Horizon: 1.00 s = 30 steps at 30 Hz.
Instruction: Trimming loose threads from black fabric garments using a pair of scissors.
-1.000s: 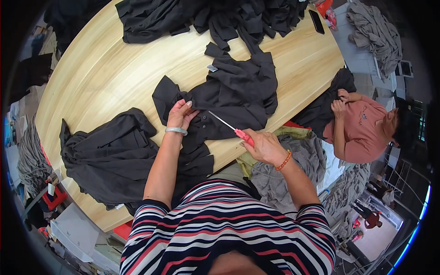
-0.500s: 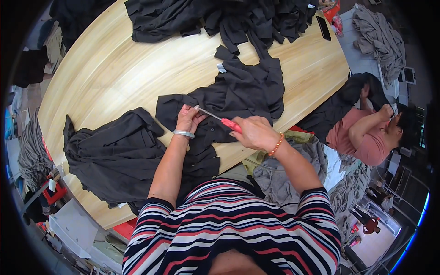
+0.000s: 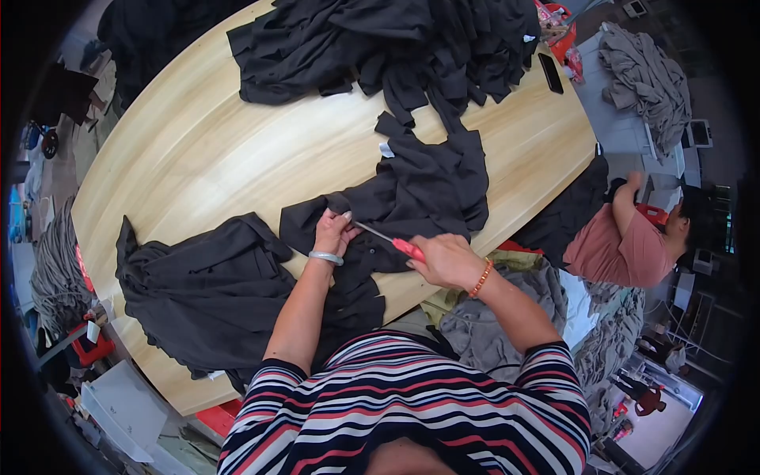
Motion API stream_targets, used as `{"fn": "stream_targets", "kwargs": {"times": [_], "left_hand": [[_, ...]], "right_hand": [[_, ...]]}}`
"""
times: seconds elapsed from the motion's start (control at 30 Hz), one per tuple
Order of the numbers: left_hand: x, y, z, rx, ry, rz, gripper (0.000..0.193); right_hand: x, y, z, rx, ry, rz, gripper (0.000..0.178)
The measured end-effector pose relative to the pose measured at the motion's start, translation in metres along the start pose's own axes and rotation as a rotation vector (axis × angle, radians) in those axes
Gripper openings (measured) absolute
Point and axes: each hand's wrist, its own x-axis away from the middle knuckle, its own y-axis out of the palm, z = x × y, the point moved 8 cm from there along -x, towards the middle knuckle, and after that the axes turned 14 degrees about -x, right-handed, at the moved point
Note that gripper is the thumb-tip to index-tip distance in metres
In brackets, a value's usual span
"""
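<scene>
My left hand (image 3: 333, 231) pinches the edge of a black garment (image 3: 419, 194) spread on the wooden table (image 3: 214, 150). A silver bangle sits on that wrist. My right hand (image 3: 446, 260) grips red-handled scissors (image 3: 389, 240), whose blades point left and reach the fabric right beside my left fingers. An orange bead bracelet is on my right wrist. The garment hangs partly over the near table edge.
A heap of black garments (image 3: 198, 289) lies at my left on the table. A bigger black pile (image 3: 396, 39) covers the far side, with a dark phone (image 3: 550, 73) near it. Another person (image 3: 625, 237) in a pink shirt sits at the right. Grey cloth (image 3: 491, 332) lies below the table edge.
My right hand has brought the scissors leftward, closer to my left hand on the fabric. The person at the right has raised an arm.
</scene>
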Motion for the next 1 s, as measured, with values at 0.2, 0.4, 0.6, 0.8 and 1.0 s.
{"fn": "stream_targets", "kwargs": {"times": [0.2,0.4,0.6,0.8,1.0], "left_hand": [[0.041,0.009,0.058,-1.285,0.457,0.492,0.043],[0.062,0.015,0.066,-1.753,0.675,0.452,0.053],[0.112,0.042,0.116,-1.306,0.722,0.135,0.027],[0.303,0.066,0.317,-1.424,1.202,0.368,0.026],[0.409,-0.117,0.424,-1.501,1.306,1.435,0.028]], "right_hand": [[0.038,0.012,0.020,-0.062,0.056,0.032,0.032],[0.053,-0.001,0.035,-0.106,0.098,0.255,0.032],[0.042,-0.014,0.010,-0.110,0.035,0.349,0.033],[0.046,-0.027,-0.026,-0.210,-0.018,0.390,0.038],[-0.009,0.016,-0.077,-0.213,-0.251,0.251,0.036]]}}
